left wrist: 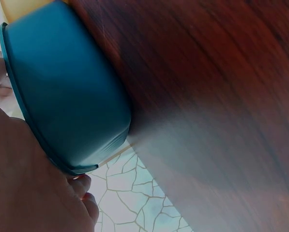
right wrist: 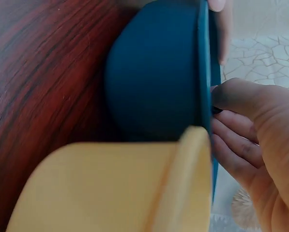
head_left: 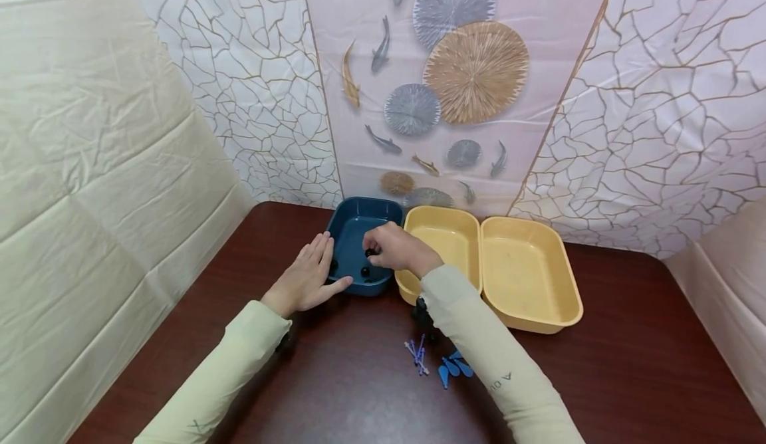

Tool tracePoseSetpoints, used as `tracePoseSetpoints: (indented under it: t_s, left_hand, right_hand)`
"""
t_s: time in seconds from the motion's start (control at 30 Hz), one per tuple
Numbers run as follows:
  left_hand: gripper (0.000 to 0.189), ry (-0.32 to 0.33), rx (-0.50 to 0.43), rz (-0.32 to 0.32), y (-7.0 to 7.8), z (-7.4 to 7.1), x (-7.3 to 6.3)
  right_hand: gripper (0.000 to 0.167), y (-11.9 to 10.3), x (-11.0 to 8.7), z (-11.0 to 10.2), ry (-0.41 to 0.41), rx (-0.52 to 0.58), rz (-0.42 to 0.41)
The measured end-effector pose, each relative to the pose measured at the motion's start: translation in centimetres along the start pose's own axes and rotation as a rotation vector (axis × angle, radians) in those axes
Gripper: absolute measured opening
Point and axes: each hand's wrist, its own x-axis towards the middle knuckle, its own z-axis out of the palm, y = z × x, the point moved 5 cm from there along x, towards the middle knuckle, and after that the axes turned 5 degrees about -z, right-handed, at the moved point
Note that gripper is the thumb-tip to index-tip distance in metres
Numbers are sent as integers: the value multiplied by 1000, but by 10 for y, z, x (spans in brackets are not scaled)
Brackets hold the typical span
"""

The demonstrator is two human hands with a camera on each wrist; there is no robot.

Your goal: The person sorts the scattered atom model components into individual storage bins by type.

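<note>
A dark blue plastic bin [head_left: 352, 234] stands at the back of the table, with a few small round black pieces [head_left: 365, 272] inside. My left hand [head_left: 305, 278] rests on its near left rim, fingers straight and thumb spread along the front. Over the same bin, my right hand [head_left: 397, 248] pinches another small black piece [head_left: 370, 253] between thumb and fingertips. In the right wrist view a dark bit of that black piece [right wrist: 216, 110] shows at the thumb, mostly hidden behind the rim.
Two yellow bins, a middle one [head_left: 445, 231] and a right one [head_left: 529, 274], stand side by side right of the blue bin. Black items [head_left: 421, 311], purple and white sticks [head_left: 417, 356] and blue teardrop pieces [head_left: 453, 367] lie near the right sleeve. Something black [head_left: 283, 341] shows beside the left cuff.
</note>
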Motion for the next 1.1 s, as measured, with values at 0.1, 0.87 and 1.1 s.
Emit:
tracePoseSetpoints:
  t_s: [0.1, 0.87, 1.1]
  left_hand:
    - [101, 3, 2, 5, 2, 0, 0]
    - [102, -7, 8, -13, 1, 2, 2]
    - [101, -9, -1, -19, 1, 1, 1]
  right_hand:
    - [22, 3, 5, 7, -17, 0, 32]
    - [21, 0, -23, -27, -55, -13, 17]
    - [20, -19, -58, -54, -42, -81, -43]
